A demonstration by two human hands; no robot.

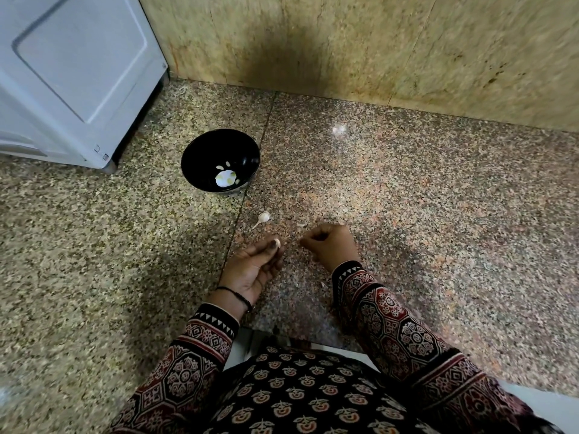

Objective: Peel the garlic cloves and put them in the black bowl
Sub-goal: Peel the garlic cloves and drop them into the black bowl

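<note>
Left hand pinches a garlic clove at its fingertips, near the black bowl, which holds peeled cloves. Right hand is curled just beside; whether it grips skin is unclear. The skin probably strips most cleanly from the root end.

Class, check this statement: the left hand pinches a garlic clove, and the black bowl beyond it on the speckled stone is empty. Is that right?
Not quite: the bowl is not empty. The head view shows a few peeled cloves at its bottom. The rest stands: the left hand pinches a clove, and the bowl sits beyond it on the speckled stone.
</note>
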